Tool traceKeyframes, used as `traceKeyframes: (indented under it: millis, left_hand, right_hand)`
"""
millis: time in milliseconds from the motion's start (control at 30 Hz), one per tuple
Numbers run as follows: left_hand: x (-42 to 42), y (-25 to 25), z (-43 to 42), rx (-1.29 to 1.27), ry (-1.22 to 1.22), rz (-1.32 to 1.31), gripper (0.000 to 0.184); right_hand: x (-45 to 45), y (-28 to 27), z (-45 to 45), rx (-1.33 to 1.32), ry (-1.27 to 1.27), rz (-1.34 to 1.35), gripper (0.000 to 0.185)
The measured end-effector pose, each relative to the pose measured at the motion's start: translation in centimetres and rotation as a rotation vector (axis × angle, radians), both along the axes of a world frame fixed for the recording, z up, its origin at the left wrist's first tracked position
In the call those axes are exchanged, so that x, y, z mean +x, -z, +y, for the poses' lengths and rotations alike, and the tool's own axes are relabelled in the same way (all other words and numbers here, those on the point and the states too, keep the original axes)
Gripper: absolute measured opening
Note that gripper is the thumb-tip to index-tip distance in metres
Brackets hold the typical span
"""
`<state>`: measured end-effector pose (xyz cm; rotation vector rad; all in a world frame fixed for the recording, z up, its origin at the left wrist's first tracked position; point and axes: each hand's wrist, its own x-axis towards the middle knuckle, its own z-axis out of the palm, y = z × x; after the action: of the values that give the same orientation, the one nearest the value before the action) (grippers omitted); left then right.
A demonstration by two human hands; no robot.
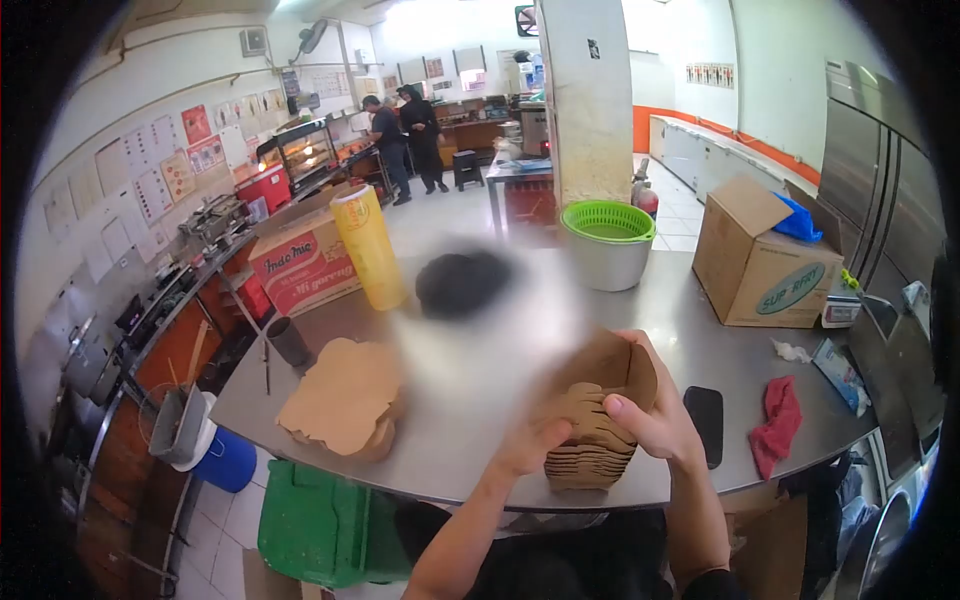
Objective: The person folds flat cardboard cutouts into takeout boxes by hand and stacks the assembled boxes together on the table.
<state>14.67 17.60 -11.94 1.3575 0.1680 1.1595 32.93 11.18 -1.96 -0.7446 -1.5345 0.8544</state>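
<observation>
Stacked cardboard trays (590, 466) are held between a half-curled left hand (533, 442) and right hand (664, 418), beside which a phone (705, 425) is laid.

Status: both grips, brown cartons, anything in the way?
Left grip and right grip on brown carton stack. Stack at table's near edge. Black phone close on the right; blurred patch hides mid-table.
</observation>
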Motion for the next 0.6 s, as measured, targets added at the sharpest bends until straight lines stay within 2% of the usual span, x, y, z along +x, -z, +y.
traceKeyframes:
  millis: [133,233,300,367,433,467,533,567,600]
  left_hand:
    - [0.0,-0.3,-0.2,-0.051,0.053,-0.034,0.083]
    - [0.1,-1.3,-0.4,-0.018,-0.043,0.106,0.078]
    - [0.4,-1.9,-0.2,0.062,-0.083,0.186,0.075]
    - [0.6,-2.5,-0.1,0.055,-0.034,0.192,0.075]
    - [0.4,-2.5,-0.1,0.042,0.013,0.204,0.075]
    - [0.2,-2.3,0.3,-0.033,0.071,0.246,0.086]
    - [-0.3,-2.0,-0.1,-0.109,0.127,0.298,0.097]
    - [-0.6,-2.2,-0.6,0.076,-0.047,0.28,0.096]
    - [-1.2,-2.3,-0.6,0.179,-0.141,0.258,0.096]
  right_hand:
    - [0.0,-0.5,-0.2,-0.046,0.059,-0.114,0.064]
    - [0.3,1.4,0.0,-0.041,0.127,-0.049,0.063]
    - [0.2,2.6,-0.2,-0.02,0.044,0.2,0.063]
    - [0.5,3.5,-0.1,0.008,0.062,0.221,0.063]
    - [0.8,3.8,-0.2,-0.034,0.122,0.158,0.081]
    - [0.7,4.0,-0.3,-0.039,0.127,0.163,0.081]
    - [-0.1,4.5,-0.2,0.117,0.037,0.35,0.113]
    - [0.0,5.9,-0.3,0.122,0.034,0.355,0.113]
    - [0.5,8.1,-0.8,0.128,0.052,0.24,0.125]
